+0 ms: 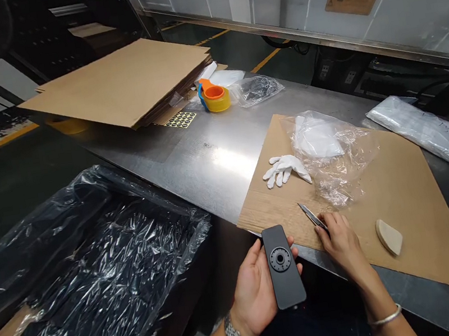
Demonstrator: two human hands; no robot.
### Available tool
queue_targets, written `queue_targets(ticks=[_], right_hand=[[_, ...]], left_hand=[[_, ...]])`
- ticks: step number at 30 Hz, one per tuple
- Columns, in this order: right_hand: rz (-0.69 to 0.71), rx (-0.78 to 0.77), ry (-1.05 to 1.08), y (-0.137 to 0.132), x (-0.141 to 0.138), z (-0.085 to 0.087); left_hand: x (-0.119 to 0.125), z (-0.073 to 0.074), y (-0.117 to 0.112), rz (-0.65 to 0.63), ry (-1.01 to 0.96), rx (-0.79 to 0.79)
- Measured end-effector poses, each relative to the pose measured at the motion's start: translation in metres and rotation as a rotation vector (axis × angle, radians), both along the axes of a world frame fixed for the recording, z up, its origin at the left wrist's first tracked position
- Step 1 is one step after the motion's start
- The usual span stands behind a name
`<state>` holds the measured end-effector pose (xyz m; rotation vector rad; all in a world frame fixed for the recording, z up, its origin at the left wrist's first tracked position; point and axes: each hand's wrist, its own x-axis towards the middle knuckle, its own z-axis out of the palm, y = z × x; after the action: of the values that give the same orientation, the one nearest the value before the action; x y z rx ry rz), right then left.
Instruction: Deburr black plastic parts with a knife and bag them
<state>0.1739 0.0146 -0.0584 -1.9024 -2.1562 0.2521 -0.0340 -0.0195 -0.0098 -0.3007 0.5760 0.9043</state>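
My left hand holds a flat black rectangular device with a round dial on its face, just off the near edge of the metal table. My right hand rests on a brown cardboard sheet with its fingers closed on a pair of metal tweezers that points away from me. A white glove lies on the cardboard beyond the tweezers. Beside the glove sits a crumpled clear plastic bag.
A beige wedge-shaped pad lies right of my right hand. A stack of cardboard, a yellow-orange tape roll, a sticker sheet and bagged parts sit at the far end. A plastic-lined box stands at the left.
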Motion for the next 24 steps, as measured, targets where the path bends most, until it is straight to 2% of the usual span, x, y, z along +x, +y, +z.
queue_targets(ticks=[8, 19, 24], right_hand=[[0.0, 0.014, 0.003, 0.0, 0.0, 0.0], [0.016, 0.042, 0.033, 0.001, 0.002, -0.001], [0.007, 0.03, 0.062, 0.001, 0.002, -0.002]], left_hand=[[0.003, -0.005, -0.002, -0.026, 0.028, 0.065], [0.007, -0.005, -0.008, -0.114, 0.11, 0.161], [0.005, -0.007, -0.014, -0.094, 0.094, 0.201]])
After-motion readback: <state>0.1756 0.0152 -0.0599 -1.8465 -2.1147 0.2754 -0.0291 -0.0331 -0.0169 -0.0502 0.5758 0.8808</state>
